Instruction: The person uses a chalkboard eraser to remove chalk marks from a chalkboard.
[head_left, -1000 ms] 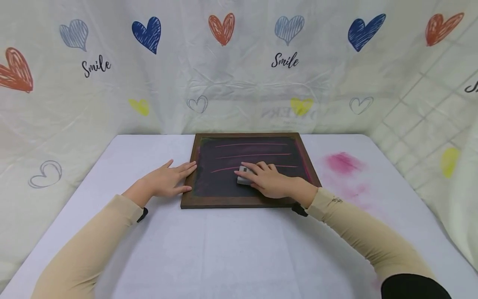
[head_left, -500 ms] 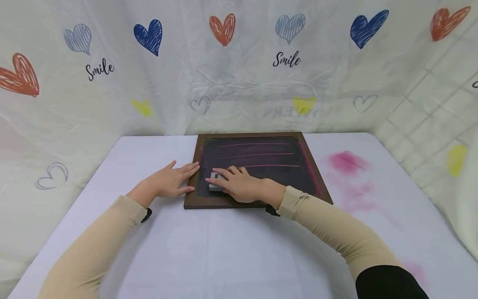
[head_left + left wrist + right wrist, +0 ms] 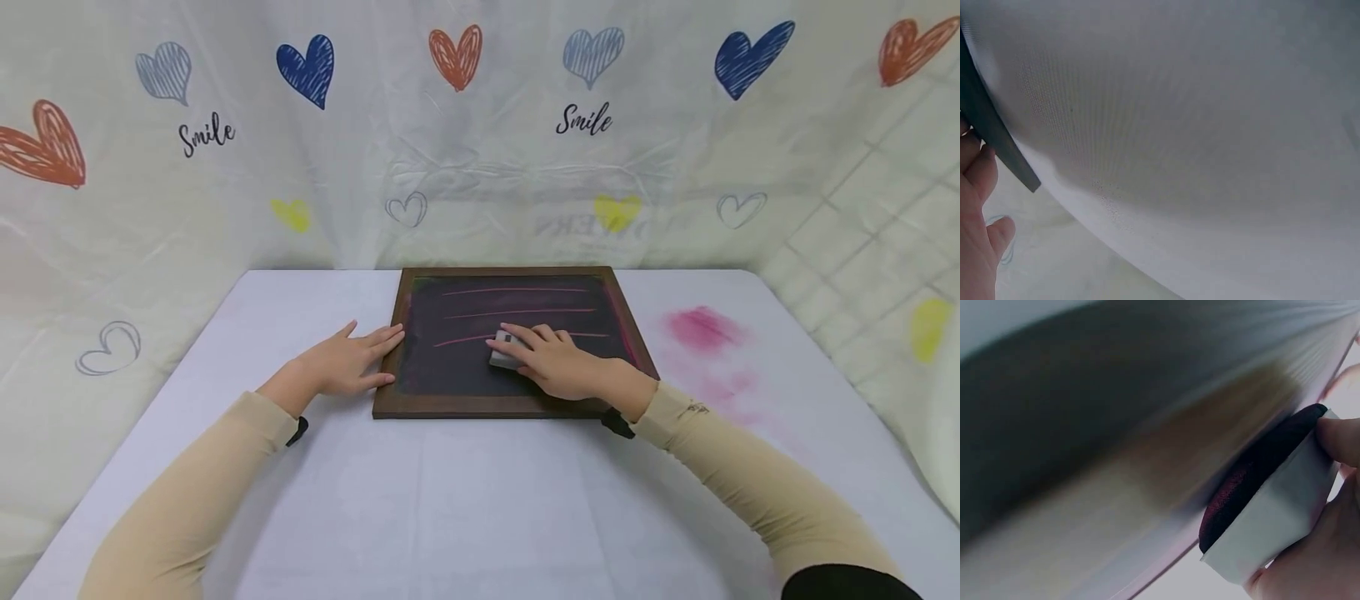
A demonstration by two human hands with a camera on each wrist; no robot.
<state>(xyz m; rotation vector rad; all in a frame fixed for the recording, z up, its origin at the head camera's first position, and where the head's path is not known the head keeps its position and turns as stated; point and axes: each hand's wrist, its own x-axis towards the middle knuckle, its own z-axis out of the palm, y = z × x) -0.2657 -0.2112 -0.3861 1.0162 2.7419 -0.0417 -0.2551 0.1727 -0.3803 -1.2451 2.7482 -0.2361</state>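
A chalkboard [image 3: 450, 371] with a brown wooden frame lies on the table, with 3 pink chalk lines across its dark face. My left hand [image 3: 341, 364] rests with spread fingers against the frame's left side; the left wrist view shows its fingertips at the dark frame edge [image 3: 1004, 137]. My right hand [image 3: 566, 367] grips a grey chalkboard eraser [image 3: 504, 358] on the board, just below the lowest line, partly covering that line. In the right wrist view, the eraser's dark felt [image 3: 1254, 472] carries pink dust, and a finger presses its grey body [image 3: 1279, 512].
A white cloth covers the table [image 3: 480, 500]. Pink chalk smudges [image 3: 705, 329] mark it right of the board. Behind the table hangs a white curtain [image 3: 510, 175] printed with hearts and words.
My right hand slid the eraser left to the board's lower left, then back right to near the middle. My left hand stayed at the frame. The chalk lines look the same.
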